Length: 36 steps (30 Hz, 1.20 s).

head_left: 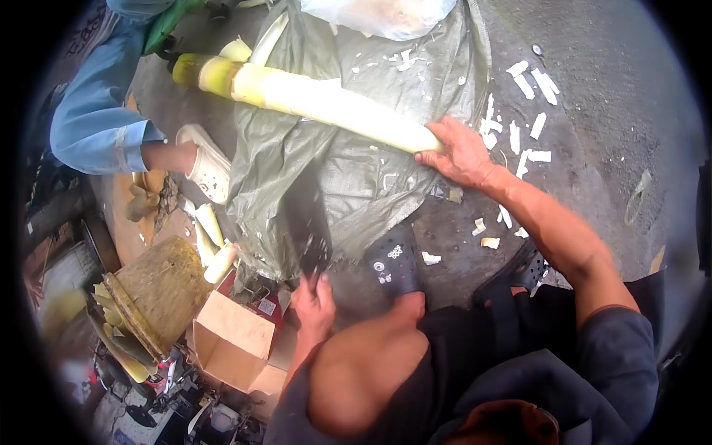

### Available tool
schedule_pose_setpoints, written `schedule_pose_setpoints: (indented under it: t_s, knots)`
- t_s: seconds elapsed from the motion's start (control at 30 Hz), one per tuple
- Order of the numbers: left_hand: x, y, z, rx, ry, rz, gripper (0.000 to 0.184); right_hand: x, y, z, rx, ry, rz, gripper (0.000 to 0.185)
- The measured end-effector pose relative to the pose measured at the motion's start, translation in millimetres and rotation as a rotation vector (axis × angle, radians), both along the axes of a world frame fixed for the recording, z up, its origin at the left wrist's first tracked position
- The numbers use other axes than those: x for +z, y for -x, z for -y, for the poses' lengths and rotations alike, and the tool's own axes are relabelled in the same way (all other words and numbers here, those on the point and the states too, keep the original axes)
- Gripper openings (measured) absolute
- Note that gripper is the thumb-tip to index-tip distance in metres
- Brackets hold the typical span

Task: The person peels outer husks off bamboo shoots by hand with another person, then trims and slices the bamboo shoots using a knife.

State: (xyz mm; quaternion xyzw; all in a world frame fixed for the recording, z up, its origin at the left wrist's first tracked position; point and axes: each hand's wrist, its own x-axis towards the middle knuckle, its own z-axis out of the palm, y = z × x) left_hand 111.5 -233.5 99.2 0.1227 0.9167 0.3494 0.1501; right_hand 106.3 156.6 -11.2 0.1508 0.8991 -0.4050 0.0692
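A long, thick plant stem (319,98) lies slantwise across a grey-green woven sheet. Most of it is pale and peeled, while its far end is ringed and yellow-green. My right hand (461,152) is closed around the narrow near end. Lower down, my left hand (314,302) grips a broad-bladed knife (304,215), its dark blade pointing away from me above the sheet (259,178). The knife's handle is mostly hidden in my fingers. Blade and stem are apart.
White chips (538,126) litter the ground at right. A clear plastic bag (382,15) lies at the top. Another person's leg (104,104) and pale clog (204,163) are at left. Nearby stand a dirty yellow bucket (167,285) and an open cardboard box (230,341).
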Motion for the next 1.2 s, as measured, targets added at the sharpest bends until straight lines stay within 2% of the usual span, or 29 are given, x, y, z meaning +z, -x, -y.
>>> schedule_pose_setpoints:
  t_s: [0.1, 0.2, 0.7, 1.0, 1.2]
  knots:
    - [2, 34, -50, -0.092, 0.012, 0.028, 0.009, -6, -1, 6, 0.019, -0.030, -0.110, 0.057]
    - [4, 56, -73, -0.249, 0.233, -0.022, 0.016, -10, 6, 5, 0.043, -0.038, -0.214, 0.058]
    - [25, 63, -100, -0.217, 0.453, 0.065, 0.019, -12, 17, 14, -0.004, 0.021, -0.205, 0.058]
    - [34, 86, -119, -0.362, 0.649, 0.063, 0.021, -7, 16, 20, -0.027, -0.045, -0.224, 0.064]
    - [22, 114, -166, -0.393, 0.628, 0.025, 0.025, -7, 12, 27, -0.033, -0.126, -0.293, 0.068]
